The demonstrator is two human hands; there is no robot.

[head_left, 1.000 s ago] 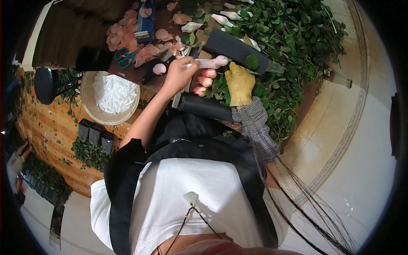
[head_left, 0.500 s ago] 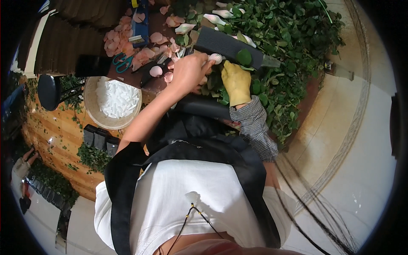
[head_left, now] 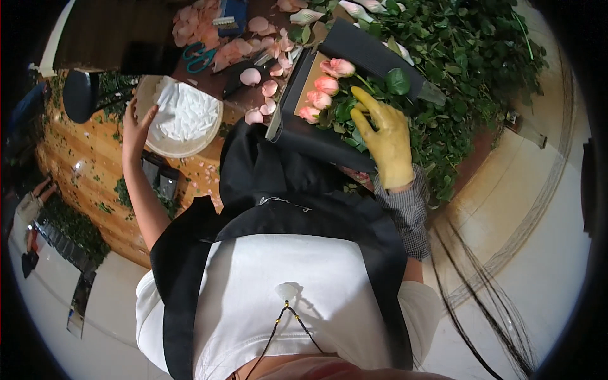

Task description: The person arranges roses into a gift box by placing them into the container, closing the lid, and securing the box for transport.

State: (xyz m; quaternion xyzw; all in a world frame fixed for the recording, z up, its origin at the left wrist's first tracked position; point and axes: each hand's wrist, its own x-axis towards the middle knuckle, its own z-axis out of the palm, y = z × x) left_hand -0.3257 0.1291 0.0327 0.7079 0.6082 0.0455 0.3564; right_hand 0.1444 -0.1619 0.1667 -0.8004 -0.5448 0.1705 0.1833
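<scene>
My left hand (head_left: 135,129) has moved over the rim of a round tub (head_left: 213,130) of white tubular pieces (head_left: 184,112); its thumb and fingers are apart. My right hand (head_left: 381,144), in a yellow glove, is open with bent fingers beside green leaves and rose stems. Just left of it, several pink roses (head_left: 325,85) lie in a column on a tan board (head_left: 306,69) in a black holder (head_left: 287,94). A dark ribbed block (head_left: 354,47) rests above the roses.
Loose pink petals (head_left: 250,76), teal scissors (head_left: 199,58) and a blue item (head_left: 232,16) lie on the dark table. Piled foliage (head_left: 475,50) fills the upper right. A black stool (head_left: 81,95) stands left. Another person (head_left: 26,218) is at the far left.
My left hand has left the pink-and-white bud beside the roses and moved left to the tub; that bud is no longer in it. My right glove has moved slightly right and its fingers have spread.
</scene>
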